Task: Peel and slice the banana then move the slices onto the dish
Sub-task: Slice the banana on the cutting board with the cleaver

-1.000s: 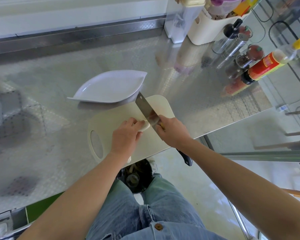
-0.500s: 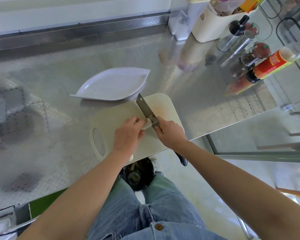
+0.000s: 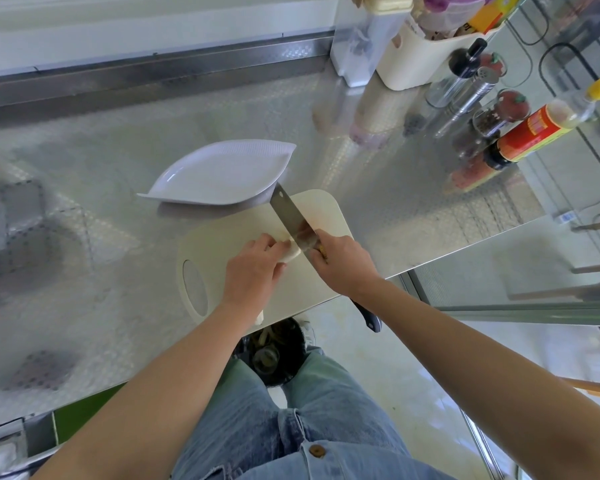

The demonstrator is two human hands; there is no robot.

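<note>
Banana (image 3: 291, 252) peeled, we're mid-slice: left hand (image 3: 253, 268) pinning it, right hand (image 3: 343, 263) clamped on knife (image 3: 290, 216), dish (image 3: 222, 174) empty.

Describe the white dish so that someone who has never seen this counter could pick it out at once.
On the shiny patterned metal counter, find the cream plastic cutting board where both hands work. Just beyond its far edge sits the white leaf-shaped dish, empty, ribbed along its far rim and pointed at both ends. Nothing else nearby is white and shallow; the bottles and jars stand far off to the right.
</note>
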